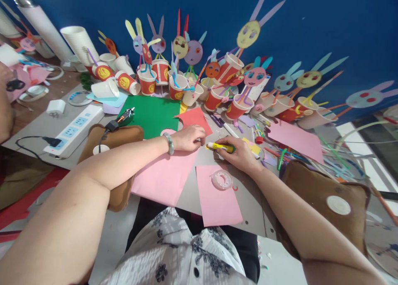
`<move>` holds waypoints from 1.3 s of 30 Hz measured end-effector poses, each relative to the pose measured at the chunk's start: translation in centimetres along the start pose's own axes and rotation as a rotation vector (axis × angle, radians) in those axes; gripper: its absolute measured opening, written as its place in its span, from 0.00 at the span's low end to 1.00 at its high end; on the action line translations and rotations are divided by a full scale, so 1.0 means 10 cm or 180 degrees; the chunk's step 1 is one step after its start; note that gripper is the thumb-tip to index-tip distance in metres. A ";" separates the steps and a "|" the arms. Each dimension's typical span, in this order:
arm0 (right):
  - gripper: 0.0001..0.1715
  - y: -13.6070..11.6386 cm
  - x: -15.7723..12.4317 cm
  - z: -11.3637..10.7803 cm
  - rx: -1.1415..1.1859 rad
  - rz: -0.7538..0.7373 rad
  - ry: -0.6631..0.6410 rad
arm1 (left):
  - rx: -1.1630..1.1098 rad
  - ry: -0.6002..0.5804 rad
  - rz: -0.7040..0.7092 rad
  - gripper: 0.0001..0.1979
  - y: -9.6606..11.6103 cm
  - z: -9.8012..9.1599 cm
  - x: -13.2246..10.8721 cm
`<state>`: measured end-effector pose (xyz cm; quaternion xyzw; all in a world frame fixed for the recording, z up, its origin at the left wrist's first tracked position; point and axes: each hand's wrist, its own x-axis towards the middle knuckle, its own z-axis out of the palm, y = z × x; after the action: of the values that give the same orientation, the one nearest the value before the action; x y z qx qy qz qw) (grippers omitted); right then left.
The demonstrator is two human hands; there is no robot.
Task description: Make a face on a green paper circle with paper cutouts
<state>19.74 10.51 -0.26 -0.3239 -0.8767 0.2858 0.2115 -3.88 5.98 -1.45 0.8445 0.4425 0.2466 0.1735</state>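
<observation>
In my right hand [238, 152] is a slim yellow tube [224, 147] with a white end pointing left, like a glue stick; the fingers are closed around it. My left hand [190, 138], with a green bangle on its wrist, rests just left of that white end. Its fingers are curled and pressed together low over the table; what they hold, if anything, is hidden. Below the left forearm lies a large pink sheet [164, 179]. A coral-red paper piece [195, 120] is just beyond the left hand. Nearer me, a smaller pink sheet [214, 202] carries a roll of tape [222, 180].
Paper cups [146, 83] with rabbit-faced figures line the blue wall. A green sheet [152, 111] lies behind my left arm. Brown cushions [317, 198] flank both arms. A power strip [74, 129] sits at left; pens, pipe cleaners and scraps clutter the right.
</observation>
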 end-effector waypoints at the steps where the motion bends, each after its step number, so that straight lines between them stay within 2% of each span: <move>1: 0.12 0.01 0.00 -0.02 0.0004 -0.0019 -0.0049 | -0.0002 0.0005 0.0018 0.13 0.00 0.00 0.00; 10: 0.21 0.10 0.00 -0.24 -0.0042 0.0060 -0.0212 | -0.0113 0.0005 -0.0033 0.13 -0.01 0.00 0.00; 15: 0.16 0.17 0.01 -0.38 -0.0021 0.0128 -0.0113 | -0.0169 -0.0010 -0.0086 0.12 0.01 -0.02 0.00; 17: 0.15 0.20 0.02 -0.42 -0.0047 0.0140 -0.0192 | -0.0170 -0.0038 -0.0063 0.12 0.02 -0.02 0.00; 21: 0.21 0.22 0.02 -0.42 -0.0396 -0.0027 -0.0590 | -0.0149 -0.0039 -0.0027 0.13 0.02 -0.02 0.00; 24: 0.18 0.21 0.03 -0.40 -0.0569 -0.0109 -0.0692 | -0.0144 -0.0016 -0.0028 0.12 0.02 -0.02 0.00; 28: 0.12 0.20 0.02 -0.39 -0.0363 -0.0014 -0.0623 | -0.0183 0.0013 -0.0070 0.11 0.03 -0.03 0.00; 39: 0.11 0.25 0.04 -0.35 -0.0214 -0.0088 -0.0477 | -0.0164 0.0017 -0.0280 0.10 0.06 -0.03 -0.01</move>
<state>22.55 13.64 0.81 -0.2964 -0.9036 0.2767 0.1383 -3.71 5.64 -0.90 0.8189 0.4731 0.2523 0.2047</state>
